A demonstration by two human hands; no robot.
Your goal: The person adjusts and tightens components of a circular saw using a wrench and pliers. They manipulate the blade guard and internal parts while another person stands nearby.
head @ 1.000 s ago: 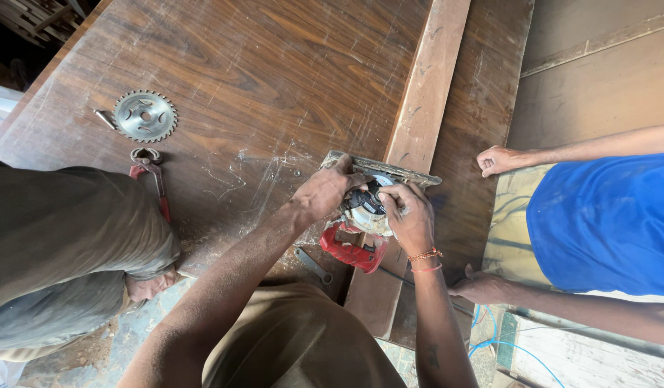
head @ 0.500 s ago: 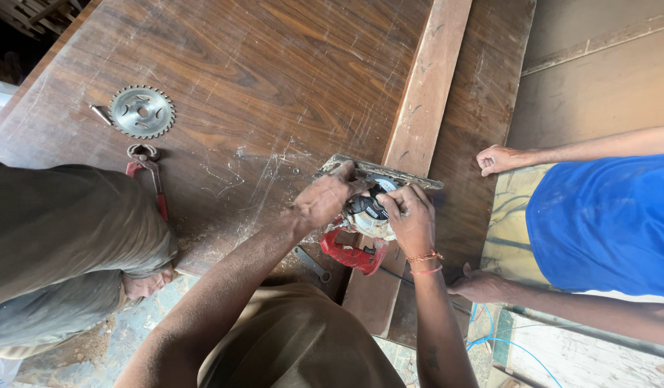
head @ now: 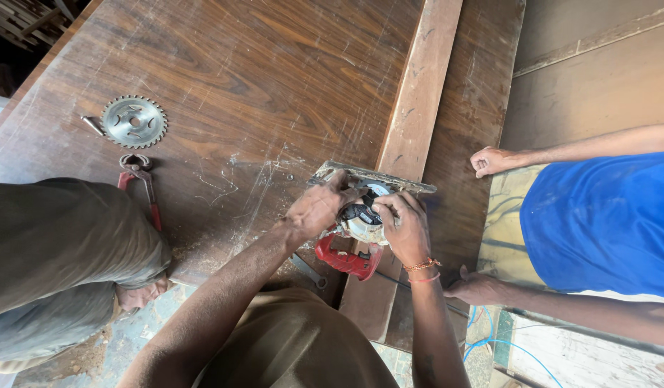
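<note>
A red circular saw [head: 353,230] lies on its side on the brown wooden table [head: 260,79], its metal base plate [head: 375,178] standing on edge at the far side. My left hand [head: 319,208] grips the saw's body and guard from the left. My right hand [head: 404,228] presses on the round hub at the saw's middle, fingers closed around it; a thread band is on that wrist. The red handle [head: 344,260] points toward me. What my right fingers hold is hidden.
A loose toothed saw blade [head: 134,121] and red-handled pliers [head: 139,179] lie at the table's left. A long wooden plank [head: 418,93] runs away from the saw. A person in grey stands left, another in blue [head: 598,223] right, hands on the table edge.
My hands and the saw have stayed almost in place; my right hand has shifted slightly on the hub. The people on both sides have not moved.
</note>
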